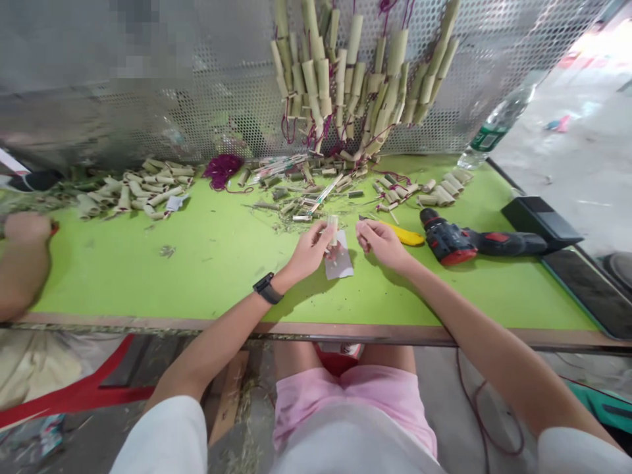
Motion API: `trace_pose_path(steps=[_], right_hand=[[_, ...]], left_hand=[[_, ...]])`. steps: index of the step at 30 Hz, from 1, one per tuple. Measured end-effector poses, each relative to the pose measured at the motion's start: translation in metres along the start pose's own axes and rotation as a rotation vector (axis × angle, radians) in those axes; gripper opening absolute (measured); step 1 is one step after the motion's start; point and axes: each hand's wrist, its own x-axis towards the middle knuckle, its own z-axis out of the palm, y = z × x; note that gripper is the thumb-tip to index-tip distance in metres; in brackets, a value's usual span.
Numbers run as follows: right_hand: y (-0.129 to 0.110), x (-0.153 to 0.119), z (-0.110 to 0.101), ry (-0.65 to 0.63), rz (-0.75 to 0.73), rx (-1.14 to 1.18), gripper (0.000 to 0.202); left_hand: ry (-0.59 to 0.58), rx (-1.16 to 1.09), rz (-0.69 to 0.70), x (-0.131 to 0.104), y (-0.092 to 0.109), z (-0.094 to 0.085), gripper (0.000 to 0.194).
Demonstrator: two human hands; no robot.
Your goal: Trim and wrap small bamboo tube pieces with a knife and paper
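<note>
In the head view my left hand [310, 249] is closed around a short, pale bamboo tube [334, 227], held upright between thumb and fingers. Just under it, a small white slip of paper [342, 266] with reddish marks lies on the green table [197, 276]. My right hand [380, 242] is a short way to the right of the tube, its fingers pinched together. Whatever is between those fingers is too small to make out. Beside the right hand lies a yellow-handled tool [407, 235], partly covered by the fingers.
Cut bamboo pieces [143, 187] and purple thread [223, 170] lie behind. Strung bamboo bundles [311, 79] hang on the perforated metal panel [217, 99]. At right are a cordless drill [451, 240], a water bottle [496, 128] and a phone [590, 286]. Another person's arm [24, 263] rests at left.
</note>
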Motion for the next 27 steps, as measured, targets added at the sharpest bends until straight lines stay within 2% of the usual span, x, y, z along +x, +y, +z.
trace_pose_path(steps=[3,7,10,13,15,22,27], right_hand=[[-0.001,0.000,0.002,0.016,-0.059,-0.050,0.049],[-0.005,-0.002,0.006,-0.015,-0.132,-0.079,0.051],[-0.004,-0.003,0.007,-0.027,-0.137,-0.123,0.047],[-0.002,-0.003,0.004,-0.022,-0.123,-0.118,0.046],[-0.001,-0.002,0.002,-0.023,-0.113,-0.104,0.045],[-0.001,-0.003,-0.001,-0.015,-0.106,-0.112,0.040],[-0.001,-0.004,0.001,0.034,-0.139,-0.156,0.039]], left_hand=[[-0.019,-0.026,0.003,0.000,0.001,0.003,0.064],[-0.067,-0.042,-0.009,-0.001,-0.001,0.006,0.066],[-0.095,-0.106,-0.052,0.000,-0.005,0.006,0.053],[-0.066,-0.162,-0.141,0.004,-0.008,0.005,0.035],[-0.044,-0.181,-0.163,0.005,-0.009,0.004,0.031],[0.005,-0.035,-0.029,0.004,-0.007,0.000,0.021],[0.053,0.143,0.148,0.002,0.000,-0.003,0.021]])
